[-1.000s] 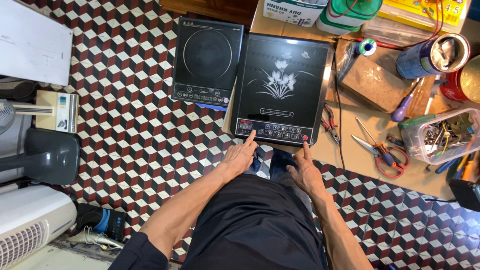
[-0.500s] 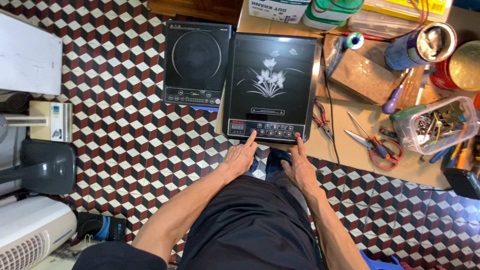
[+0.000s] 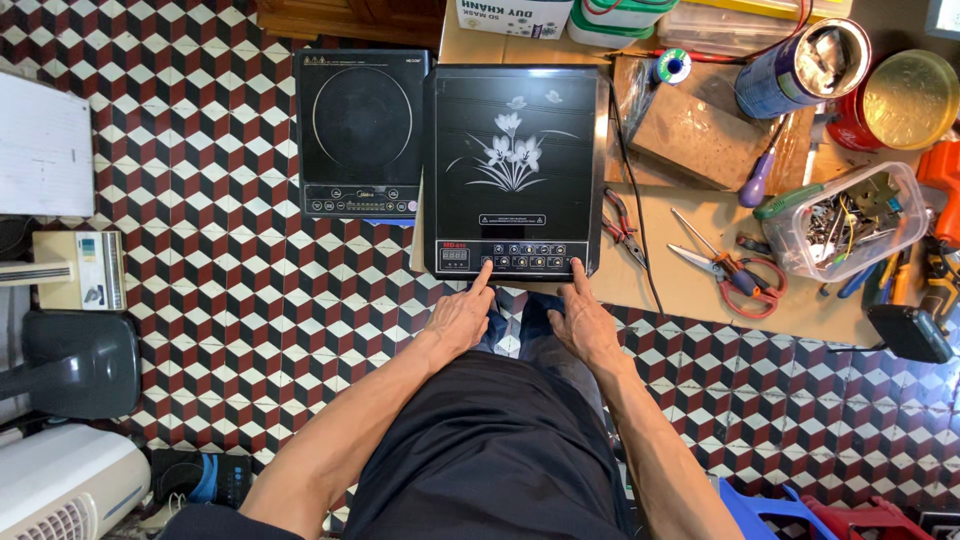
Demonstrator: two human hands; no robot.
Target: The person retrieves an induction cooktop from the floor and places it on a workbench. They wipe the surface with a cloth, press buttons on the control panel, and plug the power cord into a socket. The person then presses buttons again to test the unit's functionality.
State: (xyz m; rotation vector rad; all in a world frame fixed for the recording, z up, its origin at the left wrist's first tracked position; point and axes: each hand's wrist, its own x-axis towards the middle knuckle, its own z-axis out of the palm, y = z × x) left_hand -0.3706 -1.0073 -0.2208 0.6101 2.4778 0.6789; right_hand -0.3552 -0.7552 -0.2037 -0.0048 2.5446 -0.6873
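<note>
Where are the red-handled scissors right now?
In the head view, the red-handled scissors lie on the wooden tabletop, right of the flower-patterned black induction cooker, beside the clear plastic parts tub.

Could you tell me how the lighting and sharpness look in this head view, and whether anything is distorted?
Head view: even, soft light with faint shadows; the flower-patterned cooktop under the left hand and right hand is sharp, with little glare on its glass; the tin lid shines; the tiled floor bends slightly toward the edges.
</note>
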